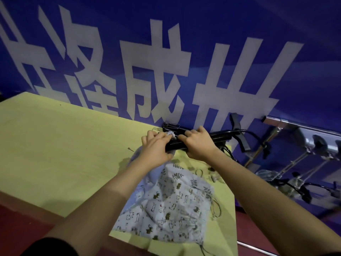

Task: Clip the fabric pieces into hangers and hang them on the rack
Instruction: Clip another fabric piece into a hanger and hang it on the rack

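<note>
Nearest, the printed fabric (166, 206) lies on the yellow counter (64, 145), rising between both forearms. Beyond, the left hand (156, 146) pinches its bunched corner at the black hanger (203, 139), which the right hand (197, 143) grips. Rack (304, 130) at far right.

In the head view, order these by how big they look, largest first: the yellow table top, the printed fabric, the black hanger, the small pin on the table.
1. yellow table top
2. printed fabric
3. black hanger, partly hidden by both hands
4. small pin
</note>
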`<act>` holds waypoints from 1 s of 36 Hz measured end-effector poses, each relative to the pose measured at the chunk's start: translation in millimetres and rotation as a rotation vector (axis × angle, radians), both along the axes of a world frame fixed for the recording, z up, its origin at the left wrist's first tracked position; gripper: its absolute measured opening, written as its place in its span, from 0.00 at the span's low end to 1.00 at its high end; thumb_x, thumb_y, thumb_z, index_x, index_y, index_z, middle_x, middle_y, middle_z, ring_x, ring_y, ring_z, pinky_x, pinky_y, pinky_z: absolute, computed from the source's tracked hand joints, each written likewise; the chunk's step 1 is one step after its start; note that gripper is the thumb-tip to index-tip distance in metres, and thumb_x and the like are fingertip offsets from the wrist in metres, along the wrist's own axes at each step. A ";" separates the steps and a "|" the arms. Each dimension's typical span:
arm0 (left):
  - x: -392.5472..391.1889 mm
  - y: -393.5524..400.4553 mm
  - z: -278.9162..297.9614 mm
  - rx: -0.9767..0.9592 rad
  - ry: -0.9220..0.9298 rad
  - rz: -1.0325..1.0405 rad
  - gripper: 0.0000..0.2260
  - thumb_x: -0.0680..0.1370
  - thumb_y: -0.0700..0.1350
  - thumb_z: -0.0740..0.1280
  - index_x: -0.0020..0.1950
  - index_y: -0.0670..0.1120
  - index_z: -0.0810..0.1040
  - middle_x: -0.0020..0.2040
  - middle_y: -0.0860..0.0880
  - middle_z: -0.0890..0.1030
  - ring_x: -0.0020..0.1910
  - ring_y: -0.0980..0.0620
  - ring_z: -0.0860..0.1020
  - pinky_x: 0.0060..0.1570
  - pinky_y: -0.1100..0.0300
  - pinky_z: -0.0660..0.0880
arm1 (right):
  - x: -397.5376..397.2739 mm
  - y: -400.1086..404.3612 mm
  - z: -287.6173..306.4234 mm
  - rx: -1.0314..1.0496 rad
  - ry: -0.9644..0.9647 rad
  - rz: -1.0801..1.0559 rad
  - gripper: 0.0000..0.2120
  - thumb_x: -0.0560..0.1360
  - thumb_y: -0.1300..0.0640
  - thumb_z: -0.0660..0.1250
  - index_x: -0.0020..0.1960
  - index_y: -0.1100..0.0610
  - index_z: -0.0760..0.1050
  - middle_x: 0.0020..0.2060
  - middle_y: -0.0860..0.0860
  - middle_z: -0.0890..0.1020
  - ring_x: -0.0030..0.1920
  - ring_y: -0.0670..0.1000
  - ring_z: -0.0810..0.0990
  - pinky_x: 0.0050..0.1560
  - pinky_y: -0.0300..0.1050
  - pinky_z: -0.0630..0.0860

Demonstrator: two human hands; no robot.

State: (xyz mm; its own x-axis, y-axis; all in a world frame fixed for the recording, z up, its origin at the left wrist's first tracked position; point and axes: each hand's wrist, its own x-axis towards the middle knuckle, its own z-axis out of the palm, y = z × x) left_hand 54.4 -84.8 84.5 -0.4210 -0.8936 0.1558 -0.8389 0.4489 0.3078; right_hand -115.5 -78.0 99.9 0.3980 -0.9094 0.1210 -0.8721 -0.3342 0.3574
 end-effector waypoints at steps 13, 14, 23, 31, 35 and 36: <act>-11.8 -17.0 7.0 0.126 0.428 0.141 0.13 0.71 0.44 0.71 0.53 0.45 0.73 0.49 0.44 0.81 0.50 0.41 0.78 0.49 0.46 0.75 | -13.5 5.8 7.6 -0.636 -0.171 0.245 0.14 0.71 0.57 0.63 0.57 0.57 0.72 0.52 0.53 0.80 0.49 0.54 0.70 0.50 0.47 0.63; -9.5 -17.4 9.4 0.148 0.481 0.147 0.12 0.70 0.43 0.71 0.51 0.46 0.73 0.47 0.44 0.81 0.48 0.41 0.78 0.46 0.47 0.77 | -15.5 5.9 4.4 -0.609 -0.208 0.219 0.13 0.70 0.58 0.65 0.54 0.57 0.72 0.48 0.53 0.80 0.46 0.55 0.70 0.46 0.47 0.62; 0.6 -10.8 25.4 0.221 0.760 0.125 0.16 0.70 0.38 0.71 0.55 0.46 0.72 0.46 0.50 0.77 0.46 0.51 0.75 0.41 0.63 0.69 | 16.9 -8.8 6.4 0.376 -1.079 -0.150 0.23 0.74 0.52 0.68 0.67 0.54 0.70 0.61 0.52 0.78 0.61 0.52 0.76 0.64 0.53 0.71; 18.0 -15.7 16.0 0.214 0.847 0.243 0.14 0.67 0.37 0.72 0.48 0.43 0.71 0.41 0.51 0.76 0.42 0.51 0.74 0.37 0.61 0.70 | 31.3 -23.3 -3.8 0.423 -1.120 -0.209 0.01 0.72 0.54 0.69 0.43 0.49 0.79 0.40 0.50 0.84 0.46 0.51 0.81 0.59 0.61 0.72; 19.4 -16.6 6.6 0.205 0.896 0.286 0.13 0.68 0.37 0.71 0.48 0.43 0.71 0.41 0.49 0.76 0.43 0.48 0.74 0.40 0.59 0.70 | 29.0 -24.9 -3.4 0.433 -1.272 -0.272 0.05 0.71 0.60 0.70 0.38 0.52 0.81 0.35 0.53 0.83 0.40 0.52 0.81 0.53 0.57 0.78; 18.8 -16.4 4.7 0.204 0.907 0.287 0.13 0.68 0.37 0.71 0.49 0.43 0.71 0.41 0.50 0.76 0.43 0.48 0.74 0.41 0.58 0.71 | 29.2 -24.1 -2.6 0.452 -1.296 -0.269 0.04 0.72 0.62 0.69 0.41 0.56 0.81 0.35 0.54 0.82 0.38 0.51 0.79 0.49 0.53 0.78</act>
State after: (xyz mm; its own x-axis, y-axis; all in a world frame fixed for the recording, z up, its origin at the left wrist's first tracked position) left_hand 73.2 -101.3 89.2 0.0207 -0.9894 0.1440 -0.3135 0.1303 0.9406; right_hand -86.3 -102.1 97.3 0.0393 -0.9976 -0.0565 -0.5501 0.0257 -0.8347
